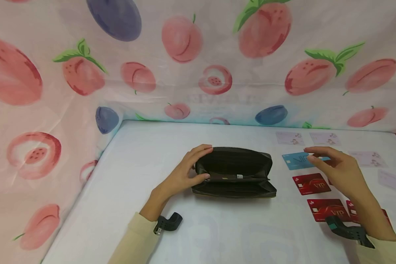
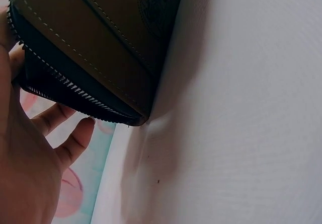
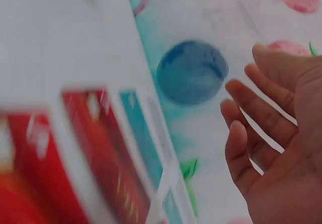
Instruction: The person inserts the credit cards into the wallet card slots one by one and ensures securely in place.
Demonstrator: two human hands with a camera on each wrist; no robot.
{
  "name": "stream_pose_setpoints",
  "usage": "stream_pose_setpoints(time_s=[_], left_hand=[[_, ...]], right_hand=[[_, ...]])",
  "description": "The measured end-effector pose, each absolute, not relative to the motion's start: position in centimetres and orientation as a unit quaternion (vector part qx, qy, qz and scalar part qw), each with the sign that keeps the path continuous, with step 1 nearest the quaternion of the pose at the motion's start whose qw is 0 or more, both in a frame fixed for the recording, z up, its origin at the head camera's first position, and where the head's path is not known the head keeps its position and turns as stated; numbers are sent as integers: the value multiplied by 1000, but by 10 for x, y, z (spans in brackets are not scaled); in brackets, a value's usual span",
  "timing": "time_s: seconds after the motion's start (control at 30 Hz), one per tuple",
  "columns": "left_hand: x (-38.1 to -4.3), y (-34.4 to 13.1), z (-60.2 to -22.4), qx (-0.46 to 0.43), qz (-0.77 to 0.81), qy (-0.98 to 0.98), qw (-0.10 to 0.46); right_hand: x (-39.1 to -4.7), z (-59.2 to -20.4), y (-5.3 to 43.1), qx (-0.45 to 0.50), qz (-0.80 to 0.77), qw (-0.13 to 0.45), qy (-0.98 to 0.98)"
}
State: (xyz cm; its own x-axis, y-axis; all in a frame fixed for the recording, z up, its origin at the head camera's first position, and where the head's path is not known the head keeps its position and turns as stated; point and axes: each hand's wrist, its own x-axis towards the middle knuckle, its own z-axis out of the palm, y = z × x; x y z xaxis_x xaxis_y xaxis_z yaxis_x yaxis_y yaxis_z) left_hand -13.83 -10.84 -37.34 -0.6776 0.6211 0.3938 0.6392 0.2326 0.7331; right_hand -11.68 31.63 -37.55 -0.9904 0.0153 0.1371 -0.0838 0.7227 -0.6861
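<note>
Dark wallet (image 1: 234,191), centre frame, unzipped; left hand (image 1: 181,173), grip clasping its left end. Right hand (image 1: 344,172), grip loosely spread, empty, above blue card (image 1: 293,161), frame right.

The wallet (image 2: 95,48) is looking like smooth, mattish leather, zipper teeth (image 2: 83,91) giving off a metallic glint. Red cards (image 1: 311,184) and the blue card (image 1: 294,161) are passing for glossy plastic, table cover (image 2: 251,108) is looking like matt cloth, fruit-print backdrop (image 1: 247,82) is catching faint sheen.
</note>
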Motion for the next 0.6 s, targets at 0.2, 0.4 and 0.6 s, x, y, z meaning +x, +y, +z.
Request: stream_pose_setpoints(time_s=[0.2, 0.4, 0.6], left_hand=[[-153, -113, -402, -405, -464, -788, 16], [-156, -112, -407, -405, -463, -788, 23], [-157, -111, -408, -399, -464, -791, 21]], right_hand=[[-103, -391, 345, 24, 377, 28, -925], [-88, -411, 367, -23, 347, -17, -938], [-76, -428, 384, -43, 316, -49, -946]])
